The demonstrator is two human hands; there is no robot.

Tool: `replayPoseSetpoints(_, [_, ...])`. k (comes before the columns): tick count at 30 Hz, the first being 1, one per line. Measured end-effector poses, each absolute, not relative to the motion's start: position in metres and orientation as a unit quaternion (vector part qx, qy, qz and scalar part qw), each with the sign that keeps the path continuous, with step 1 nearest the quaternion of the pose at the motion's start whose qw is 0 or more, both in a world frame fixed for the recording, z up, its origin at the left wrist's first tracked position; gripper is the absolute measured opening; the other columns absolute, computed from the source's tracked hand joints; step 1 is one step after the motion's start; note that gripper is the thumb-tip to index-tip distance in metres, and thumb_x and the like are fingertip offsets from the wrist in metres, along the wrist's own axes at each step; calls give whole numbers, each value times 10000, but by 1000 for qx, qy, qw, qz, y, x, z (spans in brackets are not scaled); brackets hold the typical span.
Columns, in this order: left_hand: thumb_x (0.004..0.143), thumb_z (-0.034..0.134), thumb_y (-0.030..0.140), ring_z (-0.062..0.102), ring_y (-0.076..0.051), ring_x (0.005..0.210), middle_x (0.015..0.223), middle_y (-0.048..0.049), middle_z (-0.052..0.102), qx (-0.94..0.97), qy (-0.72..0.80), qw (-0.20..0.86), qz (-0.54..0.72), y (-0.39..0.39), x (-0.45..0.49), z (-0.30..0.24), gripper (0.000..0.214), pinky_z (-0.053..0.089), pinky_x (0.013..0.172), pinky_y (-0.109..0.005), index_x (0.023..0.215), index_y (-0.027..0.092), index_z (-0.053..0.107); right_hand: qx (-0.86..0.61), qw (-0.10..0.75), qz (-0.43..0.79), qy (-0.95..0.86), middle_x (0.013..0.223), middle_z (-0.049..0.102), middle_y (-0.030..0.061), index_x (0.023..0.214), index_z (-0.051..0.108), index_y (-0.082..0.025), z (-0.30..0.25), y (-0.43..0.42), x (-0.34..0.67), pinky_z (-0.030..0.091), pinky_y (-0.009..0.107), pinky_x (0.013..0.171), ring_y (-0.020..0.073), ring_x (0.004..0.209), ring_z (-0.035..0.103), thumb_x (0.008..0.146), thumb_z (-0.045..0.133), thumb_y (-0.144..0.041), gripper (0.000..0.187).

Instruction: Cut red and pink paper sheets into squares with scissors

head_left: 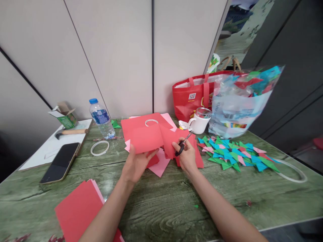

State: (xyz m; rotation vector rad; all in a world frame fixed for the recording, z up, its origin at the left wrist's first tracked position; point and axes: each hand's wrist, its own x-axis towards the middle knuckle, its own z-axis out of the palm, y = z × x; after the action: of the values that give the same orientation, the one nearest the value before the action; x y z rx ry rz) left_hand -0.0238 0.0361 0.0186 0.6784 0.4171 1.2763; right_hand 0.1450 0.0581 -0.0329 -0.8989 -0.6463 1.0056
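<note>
My left hand (136, 164) grips a red sheet of paper (147, 137) by its lower edge, thumb in front and fingers behind. A pair of scissors (180, 148) with black handles is in my right hand (188, 156), the blades pointing up and to the right. The fingertips of that hand also touch a smaller red paper piece (168, 141) beside the sheet; whether the two pieces are joined is unclear. Beneath my hands lie more red paper (131, 124) and pink paper (160, 165) on the green wood-look table (156, 201).
Folded paper pieces (234, 154) lie at right, near a white ring (295, 178). Behind stand a white mug (199, 122), a red bag (181, 101) and a filled plastic bag (232, 111). Leftward are a water bottle (103, 122), phone (60, 163), hammer (73, 132) and red paper stack (78, 211).
</note>
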Motion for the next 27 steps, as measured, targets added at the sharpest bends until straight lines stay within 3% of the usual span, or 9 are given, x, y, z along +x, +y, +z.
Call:
replayPoseSetpoints(4, [719, 574, 288, 565, -240, 956, 1030, -88, 609, 331, 266, 725, 543, 35, -22, 11, 369, 439, 842, -459, 1067, 182, 516, -440, 720, 363, -396, 683, 503, -38, 800, 529, -190, -29, 54, 144, 405, 214, 594, 96, 619, 493, 580, 701, -262, 288])
replayPoseSetpoints(10, [630, 659, 251, 627, -198, 649, 838, -85, 656, 317, 370, 686, 540, 36, -20, 4, 394, 526, 623, -391, 986, 134, 539, -447, 720, 327, -418, 704, 516, -25, 827, 537, -196, -28, 53, 143, 414, 239, 623, 117, 648, 507, 592, 689, -287, 294])
replayPoseSetpoints(17, [622, 664, 199, 630, -191, 728, 895, -38, 655, 272, 345, 643, 627, 37, -16, 5, 425, 539, 653, -389, 1021, 189, 520, -431, 693, 437, -378, 693, 519, -33, 898, 554, -198, -39, 54, 136, 400, 209, 557, 92, 591, 494, 584, 704, -280, 358])
replayPoseSetpoints(22, [605, 677, 271, 628, -238, 758, 917, -78, 642, 273, 377, 654, 596, 36, -17, 7, 413, 528, 647, -458, 976, 155, 538, -449, 708, 382, -389, 722, 535, -24, 884, 556, -202, -38, 53, 137, 413, 218, 601, 99, 637, 518, 595, 699, -249, 326])
replayPoseSetpoints(27, [610, 674, 242, 613, -238, 826, 948, -83, 632, 287, 376, 680, 560, 34, -18, 7, 287, 530, 672, -436, 852, 134, 564, -446, 703, 352, -427, 718, 542, -18, 871, 557, -196, -35, 51, 137, 419, 230, 626, 109, 661, 528, 614, 687, -235, 290])
